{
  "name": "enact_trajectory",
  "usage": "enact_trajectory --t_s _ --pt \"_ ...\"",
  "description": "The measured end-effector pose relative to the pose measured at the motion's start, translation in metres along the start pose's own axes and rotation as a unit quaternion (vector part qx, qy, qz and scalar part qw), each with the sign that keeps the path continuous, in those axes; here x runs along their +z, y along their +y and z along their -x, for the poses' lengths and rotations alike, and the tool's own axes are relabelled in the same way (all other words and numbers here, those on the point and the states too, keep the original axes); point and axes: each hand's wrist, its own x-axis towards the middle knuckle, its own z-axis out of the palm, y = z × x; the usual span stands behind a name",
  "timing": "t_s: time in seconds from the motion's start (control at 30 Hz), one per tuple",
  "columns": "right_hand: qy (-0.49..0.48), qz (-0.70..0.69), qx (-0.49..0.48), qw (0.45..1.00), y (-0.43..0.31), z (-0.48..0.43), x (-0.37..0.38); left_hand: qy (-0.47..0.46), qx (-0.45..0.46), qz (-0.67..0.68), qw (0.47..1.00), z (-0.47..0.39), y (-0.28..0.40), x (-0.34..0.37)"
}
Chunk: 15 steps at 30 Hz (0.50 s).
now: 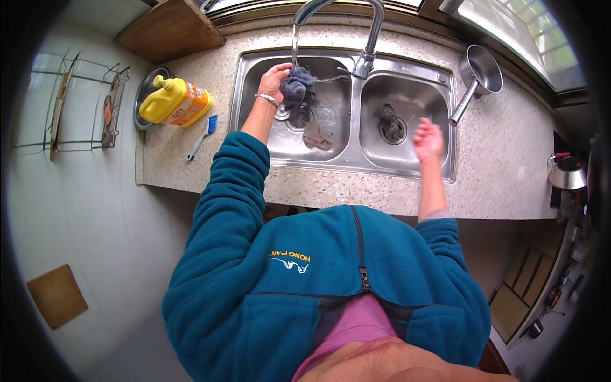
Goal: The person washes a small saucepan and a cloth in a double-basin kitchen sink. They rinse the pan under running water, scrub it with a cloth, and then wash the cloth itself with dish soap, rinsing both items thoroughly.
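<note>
My left hand (pixel 273 82) grips a wet blue-grey cloth (pixel 294 86), bunched up, in the stream from the chrome faucet (pixel 377 21). Water splashes off it to the right. Below it, a beige-grey cloth (pixel 318 135) lies wet on the floor of the left sink basin (pixel 336 148), beside the drain. A twisted dark grey cloth (pixel 391 123) rests over the drain of the right basin (pixel 370 153). Above that basin's right side is my right hand (pixel 428 141), blurred and apparently holding nothing, its fingers loosely curled.
Left of the sink, a yellow pump bottle (pixel 174 102) stands near a blue-bristled brush (pixel 203 137). A metal saucepan (pixel 482 71) sits at the right, its handle towards the sink. A wire rack (pixel 86 107) hangs on the left wall; a kettle (pixel 568 173) is at far right.
</note>
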Motion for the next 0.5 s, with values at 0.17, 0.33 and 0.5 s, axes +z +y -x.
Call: enact_trajectory --t_s 0.17,0.33,0.5 --pt "-0.129 0.380 0.066 0.913 0.106 -0.029 0.093 -0.099 0.036 -0.182 0.978 0.001 0.027 0.020" --pt "-0.156 0.682 -0.226 0.678 0.171 -0.085 0.188 -0.247 0.009 -0.242 0.938 0.006 0.049 0.029" --pt "-0.071 0.746 -0.220 0.624 0.189 -0.108 0.214 -0.220 -0.003 -0.241 0.945 -0.014 0.050 -0.008"
